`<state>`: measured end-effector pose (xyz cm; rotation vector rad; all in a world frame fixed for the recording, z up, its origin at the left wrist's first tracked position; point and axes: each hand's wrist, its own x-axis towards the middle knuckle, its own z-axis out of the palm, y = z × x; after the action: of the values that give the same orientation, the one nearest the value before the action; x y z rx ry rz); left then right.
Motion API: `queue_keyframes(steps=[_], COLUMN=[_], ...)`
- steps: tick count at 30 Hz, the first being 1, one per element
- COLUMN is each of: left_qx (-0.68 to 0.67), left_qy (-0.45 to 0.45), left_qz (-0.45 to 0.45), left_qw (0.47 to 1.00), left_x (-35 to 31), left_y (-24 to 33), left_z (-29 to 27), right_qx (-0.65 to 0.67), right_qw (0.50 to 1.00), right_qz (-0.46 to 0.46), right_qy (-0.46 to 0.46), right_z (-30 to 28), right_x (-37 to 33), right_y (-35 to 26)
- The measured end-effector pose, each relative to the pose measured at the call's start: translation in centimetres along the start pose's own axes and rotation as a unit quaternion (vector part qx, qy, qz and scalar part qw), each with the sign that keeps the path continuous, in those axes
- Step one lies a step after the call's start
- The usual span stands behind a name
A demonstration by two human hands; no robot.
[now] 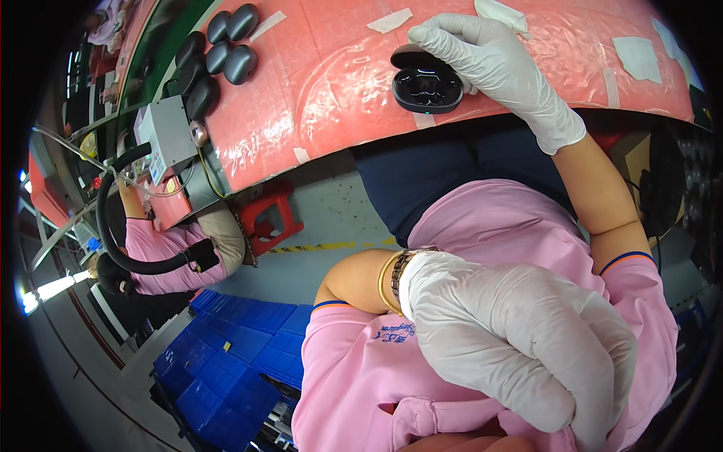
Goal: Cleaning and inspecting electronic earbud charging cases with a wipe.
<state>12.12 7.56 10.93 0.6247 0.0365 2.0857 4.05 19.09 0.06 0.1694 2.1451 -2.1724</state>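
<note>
A dark, oval earbud charging case (426,92) stands open near the front edge of the red-covered table. Its inside is glossy black, and a small green light glows on its front. My right hand (489,64), in a white glove, grips the case from its right side, with thumb and finger at the raised lid. Close to the camera, in front of my chest, my gloved left hand (520,339) is raised with its fingers curled in. Whatever those fingers may hold is hidden from this view.
Several closed dark cases (239,64) lie at the table's left end, beside a grey box-shaped device (166,135) and a black hose (102,203). Another person in pink (169,256) sits at left. A red stool (273,218) and blue bins (226,361) stand below.
</note>
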Motion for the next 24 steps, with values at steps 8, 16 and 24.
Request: queue_keyframes(steps=[8, 16, 24], left_qx=[0.040, 0.072, 0.119], left_qy=[-0.203, -0.220, -0.194], left_qz=[0.061, 0.108, 0.004], left_qw=[0.976, 0.967, 0.974], left_x=[2.3, 1.7, 1.5], left_y=[0.8, 0.1, 1.5], left_z=[-2.6, -2.7, -2.5], right_qx=[-0.009, 0.004, -0.009], right_qw=[1.000, 1.000, 0.999], right_qz=[0.028, 0.017, -0.032], right_qy=[0.008, 0.024, -0.024], right_z=[0.3, 0.4, 0.1], right_x=[0.0, 0.0, 0.3], right_y=[-0.2, -0.1, 0.5])
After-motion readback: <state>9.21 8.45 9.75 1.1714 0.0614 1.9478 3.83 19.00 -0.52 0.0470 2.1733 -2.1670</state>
